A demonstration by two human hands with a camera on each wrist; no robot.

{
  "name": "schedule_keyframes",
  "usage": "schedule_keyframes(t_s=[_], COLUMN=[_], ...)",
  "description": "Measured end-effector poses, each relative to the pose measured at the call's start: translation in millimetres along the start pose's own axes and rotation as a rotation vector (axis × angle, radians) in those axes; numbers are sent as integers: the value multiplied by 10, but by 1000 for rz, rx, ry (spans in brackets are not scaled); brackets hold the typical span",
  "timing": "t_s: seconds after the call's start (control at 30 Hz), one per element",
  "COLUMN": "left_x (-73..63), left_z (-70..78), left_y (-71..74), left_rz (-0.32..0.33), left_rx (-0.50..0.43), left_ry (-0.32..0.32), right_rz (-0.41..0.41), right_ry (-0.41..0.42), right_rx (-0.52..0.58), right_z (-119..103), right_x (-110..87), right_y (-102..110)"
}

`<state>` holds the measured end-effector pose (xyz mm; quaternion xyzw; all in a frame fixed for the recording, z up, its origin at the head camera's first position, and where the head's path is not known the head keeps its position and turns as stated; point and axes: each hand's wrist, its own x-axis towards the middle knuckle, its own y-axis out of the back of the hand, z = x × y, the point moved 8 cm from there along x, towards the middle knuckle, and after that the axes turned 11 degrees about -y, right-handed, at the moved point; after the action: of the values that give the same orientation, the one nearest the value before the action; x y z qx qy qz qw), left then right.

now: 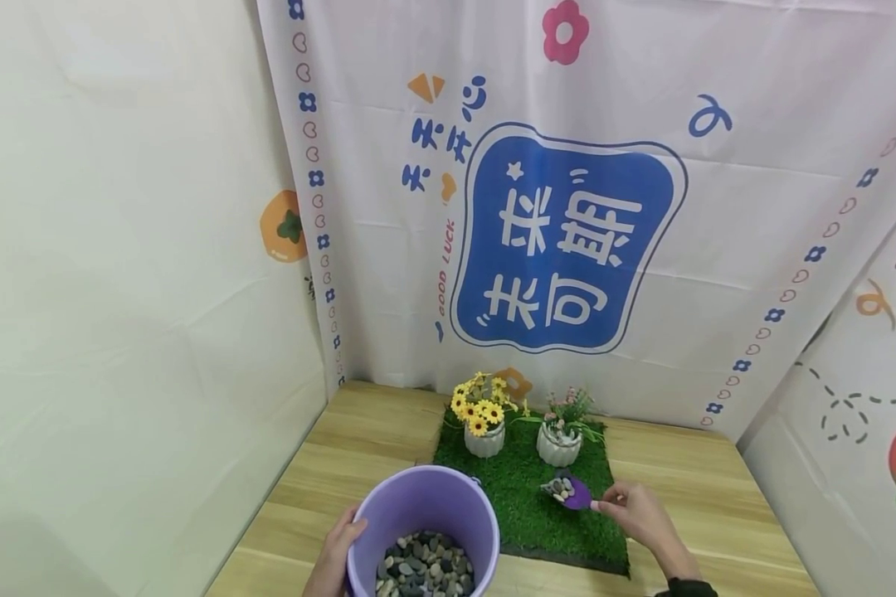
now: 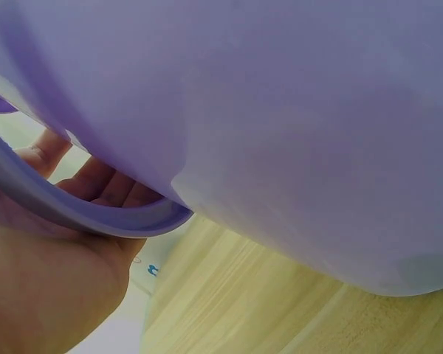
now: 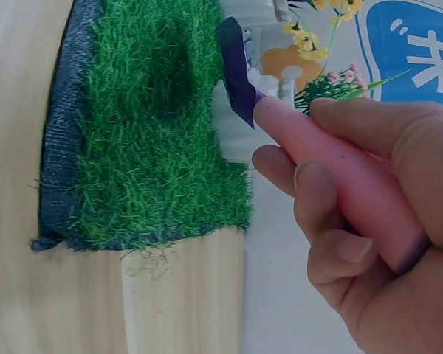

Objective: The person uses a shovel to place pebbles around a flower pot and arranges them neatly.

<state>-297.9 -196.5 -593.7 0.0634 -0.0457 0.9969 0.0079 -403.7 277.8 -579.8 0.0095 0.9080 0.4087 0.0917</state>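
My left hand (image 1: 333, 554) holds a purple bucket (image 1: 418, 502) by its side, the thumb at the rim. In the left wrist view the fingers (image 2: 96, 181) lie along the bucket wall, with the bucket's handle (image 2: 66, 210) across the palm. Grey, black and tan pebbles (image 1: 426, 565) cover the bucket's bottom. My right hand (image 1: 638, 514) grips a small trowel by its pink handle (image 3: 332, 177); the purple blade (image 1: 579, 494) carries several pebbles (image 1: 562, 488). This blade is over the artificial grass mat (image 1: 545, 531), in front of the right flowerpot (image 1: 558, 448).
A white pot of yellow flowers (image 1: 485, 439) stands on the mat's back left, beside the pot with pink flowers. The mat lies on a wooden table (image 1: 366, 431). Behind hangs a printed white cloth (image 1: 388, 249); pale walls stand on both sides.
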Motion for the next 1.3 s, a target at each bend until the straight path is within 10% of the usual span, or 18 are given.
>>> schedule_keyframes(t_s=[1.3], left_x=[21], left_z=[4], left_y=[-6], left_rz=[-14], left_rx=[3], left_ry=[-23], right_rz=[-60], right_ry=[-59], right_rx=[-50], right_z=[41], right_x=[112], right_y=[91])
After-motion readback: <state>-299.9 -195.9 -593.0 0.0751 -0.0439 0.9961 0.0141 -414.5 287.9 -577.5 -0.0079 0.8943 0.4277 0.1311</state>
